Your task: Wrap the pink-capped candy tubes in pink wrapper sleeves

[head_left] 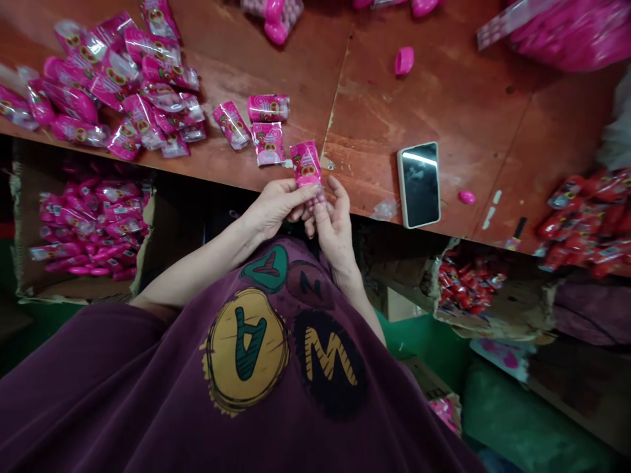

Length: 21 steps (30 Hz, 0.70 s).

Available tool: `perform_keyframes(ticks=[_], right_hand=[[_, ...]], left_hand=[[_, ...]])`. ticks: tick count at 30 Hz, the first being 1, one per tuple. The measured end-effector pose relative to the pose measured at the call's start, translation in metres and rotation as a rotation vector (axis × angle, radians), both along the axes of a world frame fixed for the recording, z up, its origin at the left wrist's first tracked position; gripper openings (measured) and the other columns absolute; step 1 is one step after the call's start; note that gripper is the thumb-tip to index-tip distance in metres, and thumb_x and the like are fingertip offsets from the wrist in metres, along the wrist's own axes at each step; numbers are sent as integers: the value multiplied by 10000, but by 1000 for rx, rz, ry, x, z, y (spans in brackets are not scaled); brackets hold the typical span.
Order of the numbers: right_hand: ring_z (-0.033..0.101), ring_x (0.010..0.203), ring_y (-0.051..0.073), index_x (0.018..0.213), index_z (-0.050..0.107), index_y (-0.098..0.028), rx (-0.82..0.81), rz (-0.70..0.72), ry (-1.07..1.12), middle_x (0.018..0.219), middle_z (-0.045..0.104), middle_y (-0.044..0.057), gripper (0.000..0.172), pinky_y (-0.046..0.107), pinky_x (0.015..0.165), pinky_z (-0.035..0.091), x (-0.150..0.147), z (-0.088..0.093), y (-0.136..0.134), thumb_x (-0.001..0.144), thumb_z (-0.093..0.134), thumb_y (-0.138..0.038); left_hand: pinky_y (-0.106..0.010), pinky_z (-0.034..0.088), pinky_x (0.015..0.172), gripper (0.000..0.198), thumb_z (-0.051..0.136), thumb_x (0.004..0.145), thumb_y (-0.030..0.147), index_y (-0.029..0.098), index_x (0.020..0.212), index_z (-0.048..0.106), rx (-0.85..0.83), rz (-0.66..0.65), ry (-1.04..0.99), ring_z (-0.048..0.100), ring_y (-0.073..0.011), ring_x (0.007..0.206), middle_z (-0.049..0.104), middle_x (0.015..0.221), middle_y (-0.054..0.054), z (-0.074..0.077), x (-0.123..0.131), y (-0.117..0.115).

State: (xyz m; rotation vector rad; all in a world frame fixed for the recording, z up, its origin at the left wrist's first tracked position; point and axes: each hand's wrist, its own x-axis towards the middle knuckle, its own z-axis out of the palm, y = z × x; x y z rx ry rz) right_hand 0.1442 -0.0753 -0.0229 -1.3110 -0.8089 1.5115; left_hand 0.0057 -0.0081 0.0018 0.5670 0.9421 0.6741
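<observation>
Just off the table's front edge, a small pink printed packet (305, 163) is held upright; its clear lower end shows pink bead-like bits. My left hand (276, 205) pinches its left side with thumb and fingers. My right hand (336, 230) has its thumb on the clear end, with the index finger lifted a little away. The fingertips partly cover that end. Close by on the table lie a flat pink packet (268, 144), a tilted pink packet (231, 125) and a sideways pink packet (269, 108).
A heap of pink packets (142, 118) covers the table's left. A phone (419, 185), a pink ring (404, 61) and a pink oval piece (467, 196) lie rightward. Red packets (591, 217) sit far right. Below stand cardboard boxes (20, 230) holding packets.
</observation>
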Motion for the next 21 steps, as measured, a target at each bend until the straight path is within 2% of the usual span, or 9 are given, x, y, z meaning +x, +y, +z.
perform_keyframes(ticks=[5, 9, 14, 18, 21], right_hand=[[381, 499, 74, 1463, 427, -337, -87, -10, 186, 822, 559, -59, 592, 225, 431, 344, -3, 4, 2, 980, 654, -595], [378, 474, 76, 1480, 396, -371, -30, -29, 97, 787, 551, -71, 614, 230, 420, 333, -7, 0, -1, 981, 649, -624], [491, 557, 95, 1481, 359, -394, 52, -123, -36, 988, 631, 5, 724, 250, 467, 428, -13, -7, -3, 917, 702, -693], [380, 473, 72, 1458, 399, -401, 0, -51, 25, 863, 556, -41, 592, 240, 417, 344, -9, -8, -3, 979, 636, -654], [369, 455, 61, 1466, 394, -419, 37, -51, 4, 818, 522, -61, 565, 225, 409, 335, -10, -10, -5, 997, 622, -637]], left_hand=[[-186, 274, 433, 357, 821, 929, 419, 121, 778, 695, -12, -30, -9, 459, -32, 440, 628, 585, -3, 2, -1, -2], [-189, 299, 440, 383, 768, 967, 463, 132, 798, 675, -33, 8, -92, 447, -32, 427, 601, 572, 16, -1, 1, -3], [-192, 213, 410, 400, 774, 960, 472, 144, 772, 642, -80, 76, -4, 358, -6, 384, 546, 535, 56, -1, 9, -9], [-195, 218, 416, 374, 797, 950, 424, 145, 758, 638, -57, 94, 6, 378, -9, 388, 541, 525, 58, 3, 9, -10], [-183, 263, 430, 306, 797, 956, 353, 146, 783, 655, -88, 133, -19, 379, -14, 396, 497, 511, 78, 2, 8, -10]])
